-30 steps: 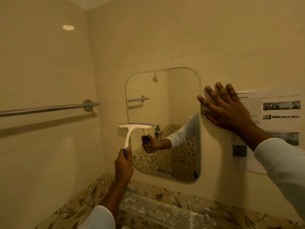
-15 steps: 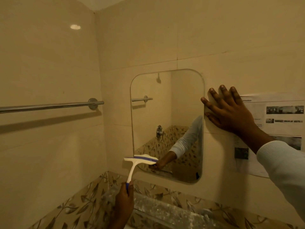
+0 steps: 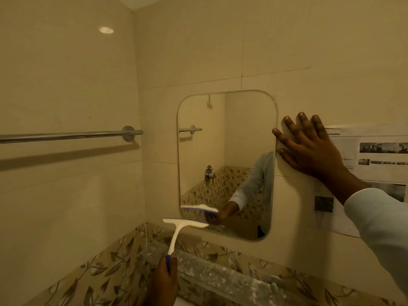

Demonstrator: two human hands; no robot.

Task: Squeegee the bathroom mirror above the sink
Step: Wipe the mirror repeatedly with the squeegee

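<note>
The wall (image 3: 287, 40) carries the mirror (image 3: 227, 151), up and to the right of our grip. The bar (image 3: 66, 135) runs up to its left, and a paper (image 3: 379, 164) hangs far to its upper right. Our right hand (image 3: 309, 149) lies flat, fingers spread, on the wall beside the mirror's right edge. Our left hand (image 3: 164, 281) curls round the squeegee (image 3: 176, 230) handle. Its blade sits just above the grip at the mirror's lower left corner; we cannot tell whether it touches the glass.
</note>
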